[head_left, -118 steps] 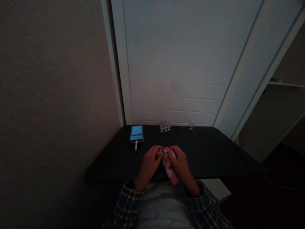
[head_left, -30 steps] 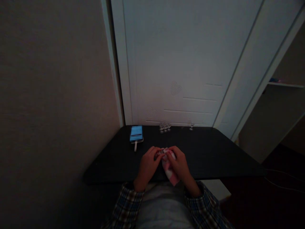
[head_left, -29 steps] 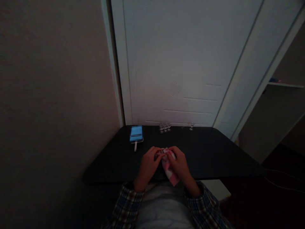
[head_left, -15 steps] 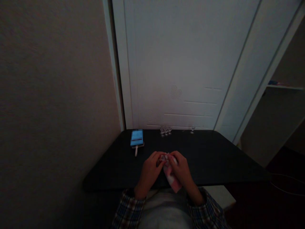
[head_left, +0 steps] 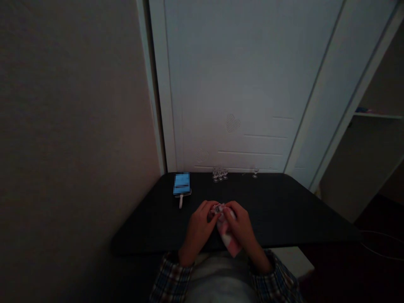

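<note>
Left hand (head_left: 200, 221): one, fingers and thumb bent together, nearly closed, gripping the bunched upper end of the cloth.
Right hand (head_left: 241, 223): one, fingers curled in with the thumb pressed down, holding the same cloth just beside the left.
Cloth (head_left: 229, 240): one, pink and white; bunched between the two hands above the near part of the counter, its loose end hanging down toward the person's lap. Whether a small item sits within the bunched end is too dim to tell.
Sleeves (head_left: 173, 277): two, plaid, dark with pale lines.
Counter (head_left: 293, 210): one, black, near edge wider than the far edge.
Group of glasses (head_left: 220, 174): small, clear, stemmed, upright, packed close together at the far edge.
Single glass (head_left: 255, 173): one, clear, stemmed, upright, to the right of the group and apart from it.
Phone (head_left: 182, 183): one, blue screen lit, contents blurred; far left of the counter.
Cable (head_left: 181, 201): white, short length visible at the phone's near end.
Door panel (head_left: 233, 80): white, behind the counter, two striped hearts and several lines.
</note>
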A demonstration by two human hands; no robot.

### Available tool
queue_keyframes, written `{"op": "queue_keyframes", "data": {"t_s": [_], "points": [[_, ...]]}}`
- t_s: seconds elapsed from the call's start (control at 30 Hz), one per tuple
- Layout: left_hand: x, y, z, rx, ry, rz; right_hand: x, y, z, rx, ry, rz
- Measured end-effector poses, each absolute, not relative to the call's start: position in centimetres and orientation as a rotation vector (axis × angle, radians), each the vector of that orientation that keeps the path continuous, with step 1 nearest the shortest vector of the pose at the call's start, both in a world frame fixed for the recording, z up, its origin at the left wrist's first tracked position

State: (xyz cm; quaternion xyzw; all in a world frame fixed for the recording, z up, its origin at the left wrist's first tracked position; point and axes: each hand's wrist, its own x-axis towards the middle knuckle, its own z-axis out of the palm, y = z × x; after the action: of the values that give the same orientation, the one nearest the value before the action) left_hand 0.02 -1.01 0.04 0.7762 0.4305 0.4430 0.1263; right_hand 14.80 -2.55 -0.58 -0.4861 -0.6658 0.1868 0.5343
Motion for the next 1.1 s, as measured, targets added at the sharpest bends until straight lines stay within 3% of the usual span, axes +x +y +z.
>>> {"op": "queue_keyframes", "data": {"t_s": [1.1], "points": [[-0.14, -0.80, -0.03, 2.212, 1.276, 1.312, 14.76, -2.40, -0.73, -1.128, -1.627, 0.430]]}}
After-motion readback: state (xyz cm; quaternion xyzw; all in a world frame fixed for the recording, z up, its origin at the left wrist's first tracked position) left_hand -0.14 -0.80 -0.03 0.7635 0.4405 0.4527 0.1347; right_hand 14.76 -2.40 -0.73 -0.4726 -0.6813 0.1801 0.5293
